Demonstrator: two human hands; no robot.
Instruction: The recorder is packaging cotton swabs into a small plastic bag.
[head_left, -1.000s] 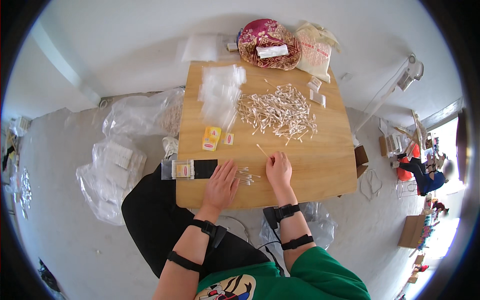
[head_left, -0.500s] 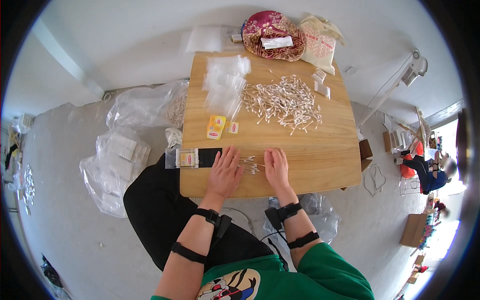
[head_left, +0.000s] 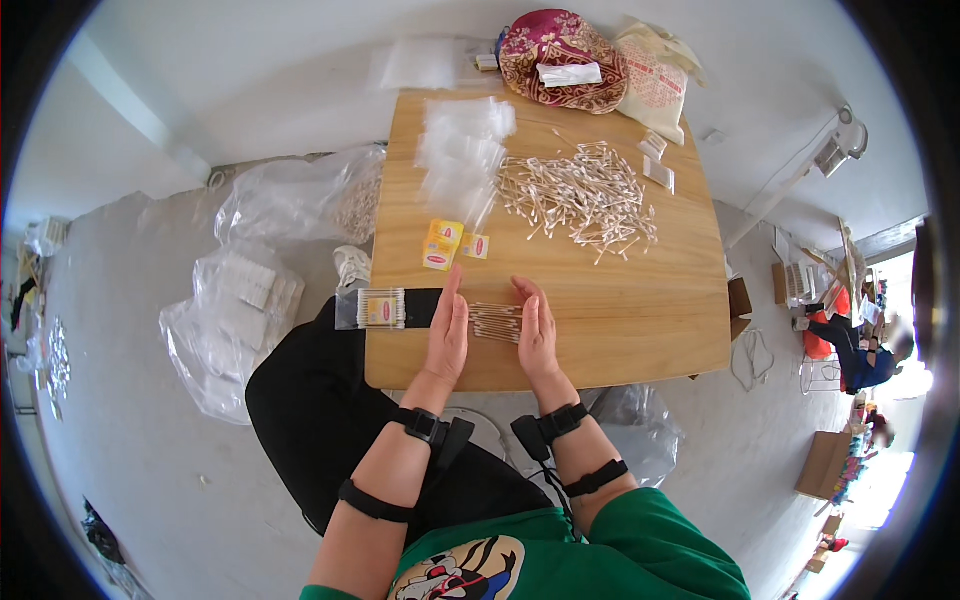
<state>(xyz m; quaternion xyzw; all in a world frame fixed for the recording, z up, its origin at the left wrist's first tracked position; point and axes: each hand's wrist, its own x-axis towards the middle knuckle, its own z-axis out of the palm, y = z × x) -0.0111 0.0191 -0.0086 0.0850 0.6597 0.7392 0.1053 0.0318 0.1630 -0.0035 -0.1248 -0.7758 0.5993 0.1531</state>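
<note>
The left hand point(head_left: 448, 328) and right hand point(head_left: 536, 328) stand open, palms facing. Between them, cotton swabs point(head_left: 494, 322) lie bunched on the table point(head_left: 640, 320).

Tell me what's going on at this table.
A person's left hand and right hand stand on edge, fingers extended, at either end of a small bundle of cotton swabs. To the left, a clear pouch of swabs overhangs the wooden table. Beyond the hands lie a loose swab pile and clear plastic bags.

Cotton-tipped swabs point(head_left: 495, 322), smooth wooden table point(head_left: 640, 320)
</note>
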